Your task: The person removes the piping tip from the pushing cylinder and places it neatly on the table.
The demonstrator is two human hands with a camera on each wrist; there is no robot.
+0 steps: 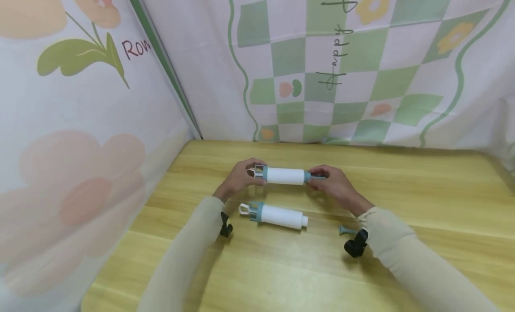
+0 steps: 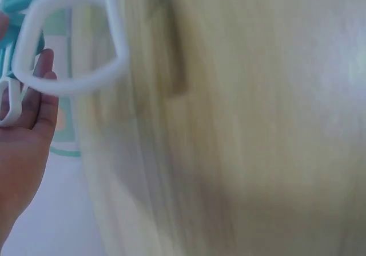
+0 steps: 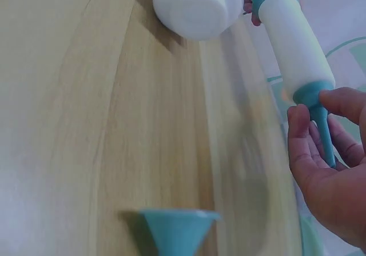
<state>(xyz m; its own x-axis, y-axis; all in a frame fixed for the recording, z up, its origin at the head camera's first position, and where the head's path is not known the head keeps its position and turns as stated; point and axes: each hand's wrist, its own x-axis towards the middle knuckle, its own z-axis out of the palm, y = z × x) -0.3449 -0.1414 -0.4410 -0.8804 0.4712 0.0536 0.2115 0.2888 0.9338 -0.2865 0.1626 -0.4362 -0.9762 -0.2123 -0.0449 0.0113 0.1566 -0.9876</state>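
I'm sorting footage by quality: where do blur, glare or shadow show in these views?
Head: mostly clear, soft shadows on the table; left wrist: the white loop handle out of focus, pale glare at the right edge; right wrist: the loose teal nozzle blurred at the bottom, the held tube crisper.

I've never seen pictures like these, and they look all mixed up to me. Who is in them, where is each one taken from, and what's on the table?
There's no robot here, just a person using bare hands. The big picture comes from a camera worn on the head, looking forward and down. The other two come from small black cameras worn on the wrists, so they look odd and close up. The left hand holds one end of a white tube, and the right hand pinches the thin teal tip at the other end. On the wooden table lie a second tube, with no teal tip on it, and a loose tip.
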